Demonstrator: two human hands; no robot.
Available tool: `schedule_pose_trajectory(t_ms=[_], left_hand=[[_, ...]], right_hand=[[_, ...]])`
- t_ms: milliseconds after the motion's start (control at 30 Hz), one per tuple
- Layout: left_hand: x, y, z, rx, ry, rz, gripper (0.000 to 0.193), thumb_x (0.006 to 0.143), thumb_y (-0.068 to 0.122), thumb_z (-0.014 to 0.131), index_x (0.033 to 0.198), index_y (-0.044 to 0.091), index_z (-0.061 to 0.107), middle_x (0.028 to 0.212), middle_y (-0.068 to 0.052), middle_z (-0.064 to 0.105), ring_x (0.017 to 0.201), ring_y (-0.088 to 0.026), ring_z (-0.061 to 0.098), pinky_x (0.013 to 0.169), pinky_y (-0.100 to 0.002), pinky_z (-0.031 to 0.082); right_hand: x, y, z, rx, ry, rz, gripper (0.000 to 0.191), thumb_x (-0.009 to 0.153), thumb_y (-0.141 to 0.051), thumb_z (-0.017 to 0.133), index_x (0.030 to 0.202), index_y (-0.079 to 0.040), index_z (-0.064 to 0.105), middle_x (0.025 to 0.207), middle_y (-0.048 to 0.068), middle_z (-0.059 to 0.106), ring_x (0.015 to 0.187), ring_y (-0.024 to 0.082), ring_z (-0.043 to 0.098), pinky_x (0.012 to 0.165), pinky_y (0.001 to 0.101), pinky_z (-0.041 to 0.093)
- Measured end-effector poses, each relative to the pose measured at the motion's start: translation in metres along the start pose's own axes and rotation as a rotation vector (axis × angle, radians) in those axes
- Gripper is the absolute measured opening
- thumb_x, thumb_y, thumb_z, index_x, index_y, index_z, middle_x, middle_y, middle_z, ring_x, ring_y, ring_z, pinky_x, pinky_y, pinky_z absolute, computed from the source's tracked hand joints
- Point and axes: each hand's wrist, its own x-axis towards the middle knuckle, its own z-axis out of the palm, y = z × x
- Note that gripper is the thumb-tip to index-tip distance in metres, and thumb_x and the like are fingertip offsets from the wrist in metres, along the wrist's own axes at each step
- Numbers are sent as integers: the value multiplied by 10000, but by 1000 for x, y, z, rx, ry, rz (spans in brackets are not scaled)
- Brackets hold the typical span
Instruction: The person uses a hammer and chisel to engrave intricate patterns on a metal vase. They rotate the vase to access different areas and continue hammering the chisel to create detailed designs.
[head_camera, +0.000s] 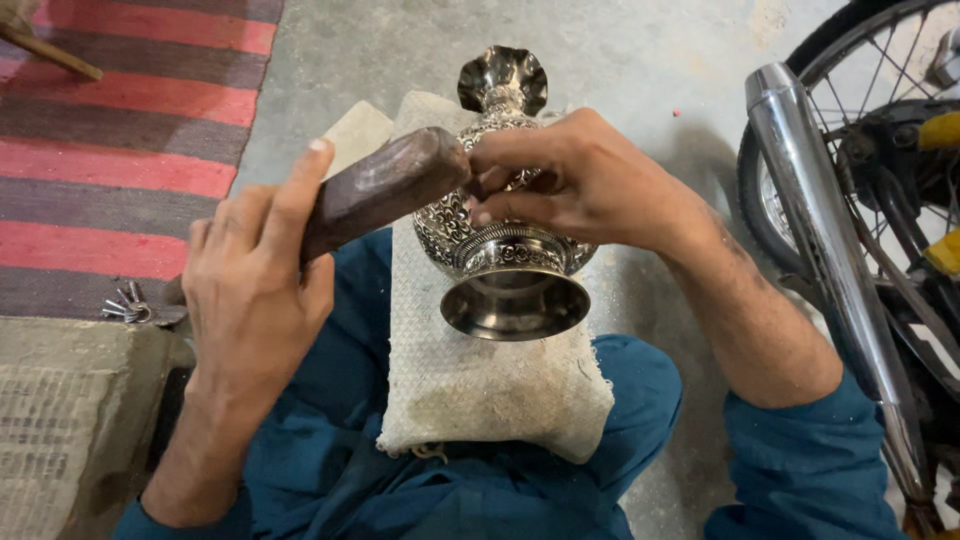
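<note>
Two hands engaged: left hand (255, 290) gripped dark wooden mallet (385, 188); right hand (575, 180) fingers pinched shut, contents hidden, on embossed silver metal vase (505, 250) lying on white cloth pad (480, 385) across lap. Risk: vase could roll if struck off-centre

A striped rug (130, 130) in red and dark bands is spread over the grey concrete floor (640, 50) at the upper left. A bunch of keys (128, 308) is laid at the rug's lower edge. At the right, a motorcycle wheel (870, 130) with spokes is seen, and a chrome exhaust pipe (830, 250) is slanted across it.
</note>
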Motion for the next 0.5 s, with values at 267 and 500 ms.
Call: schedule_pose_trajectory(t_ms=[267, 500], left_hand=[[8, 7, -9, -53, 38, 35, 770, 887, -6, 734, 1573, 130, 414, 1262, -190, 600, 1187, -390, 626, 990, -510, 500], [14, 9, -17, -80, -33, -13, 818, 879, -55, 694, 1604, 139, 369, 1405, -220, 589, 1201, -421, 642, 976, -513, 528]], right_hand=[[-4, 5, 3, 44, 49, -60, 304, 964, -191, 742, 1252, -104, 698, 972, 62, 790, 795, 160, 775, 709, 306, 633], [-6, 6, 4, 29, 50, 57, 303, 961, -178, 734, 1250, -98, 691, 903, 61, 788, 740, 158, 774, 650, 294, 641]])
